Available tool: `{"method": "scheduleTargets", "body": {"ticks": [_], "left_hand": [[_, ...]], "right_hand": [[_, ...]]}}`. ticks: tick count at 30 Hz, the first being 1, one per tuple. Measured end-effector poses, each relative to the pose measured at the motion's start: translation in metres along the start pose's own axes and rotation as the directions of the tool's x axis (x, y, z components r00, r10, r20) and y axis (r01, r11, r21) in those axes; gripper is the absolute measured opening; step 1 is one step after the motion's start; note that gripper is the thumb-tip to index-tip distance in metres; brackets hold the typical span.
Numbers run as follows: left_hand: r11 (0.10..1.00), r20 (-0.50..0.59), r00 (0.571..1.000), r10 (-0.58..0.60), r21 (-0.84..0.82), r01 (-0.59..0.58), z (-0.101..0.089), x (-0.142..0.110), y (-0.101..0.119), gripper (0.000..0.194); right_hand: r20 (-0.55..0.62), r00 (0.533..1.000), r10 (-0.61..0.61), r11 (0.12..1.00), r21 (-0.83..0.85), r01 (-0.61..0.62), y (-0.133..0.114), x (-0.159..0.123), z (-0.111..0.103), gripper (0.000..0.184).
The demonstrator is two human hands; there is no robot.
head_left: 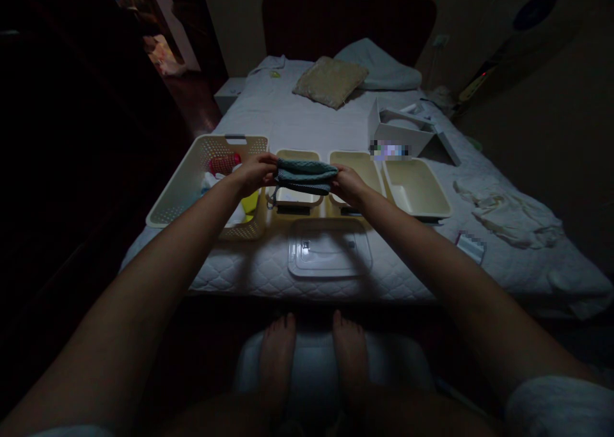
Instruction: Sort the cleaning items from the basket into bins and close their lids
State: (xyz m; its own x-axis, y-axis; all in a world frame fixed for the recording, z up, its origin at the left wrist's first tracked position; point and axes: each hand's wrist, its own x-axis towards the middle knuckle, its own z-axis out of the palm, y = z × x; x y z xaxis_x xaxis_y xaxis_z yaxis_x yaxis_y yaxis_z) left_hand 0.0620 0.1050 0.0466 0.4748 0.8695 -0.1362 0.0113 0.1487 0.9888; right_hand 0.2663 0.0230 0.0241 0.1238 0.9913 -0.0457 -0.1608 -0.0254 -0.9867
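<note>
Fabric (307, 169) looks folded, textured teal above, darker beneath.

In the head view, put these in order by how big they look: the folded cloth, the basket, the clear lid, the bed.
1. Bed
2. Basket
3. Clear lid
4. Folded cloth, smallest even though held up
</note>
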Motion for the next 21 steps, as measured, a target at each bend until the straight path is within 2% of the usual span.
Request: {"method": "scheduleTargets", "body": {"ticks": [5,10,16,21], "left_hand": [[1.000,0.031,1.000,-0.001,0.008,0.001,-0.001,0.000,-0.001,0.017],[1.000,0.008,1.000,0.021,0.020,-0.022,-0.002,-0.003,0.002,0.019],[0.998,-0.006,1.000,0.002,0.057,-0.001,-0.002,-0.004,0.002,0.022],[0.999,-0.022,0.999,-0.026,0.041,0.027,0.001,-0.005,0.000,0.024]], "right_hand": [[-0.062,0.993,0.104,0.991,0.091,-0.098,-0.001,-0.002,0.004,0.014],[-0.120,0.978,0.169,0.979,0.132,-0.153,0.000,-0.005,0.010,0.019],[-0.111,0.980,0.163,0.982,0.115,-0.151,-0.004,-0.006,0.014,0.018],[-0.166,0.972,0.168,0.984,0.087,-0.155,-0.004,-0.004,0.019,0.018]]}}
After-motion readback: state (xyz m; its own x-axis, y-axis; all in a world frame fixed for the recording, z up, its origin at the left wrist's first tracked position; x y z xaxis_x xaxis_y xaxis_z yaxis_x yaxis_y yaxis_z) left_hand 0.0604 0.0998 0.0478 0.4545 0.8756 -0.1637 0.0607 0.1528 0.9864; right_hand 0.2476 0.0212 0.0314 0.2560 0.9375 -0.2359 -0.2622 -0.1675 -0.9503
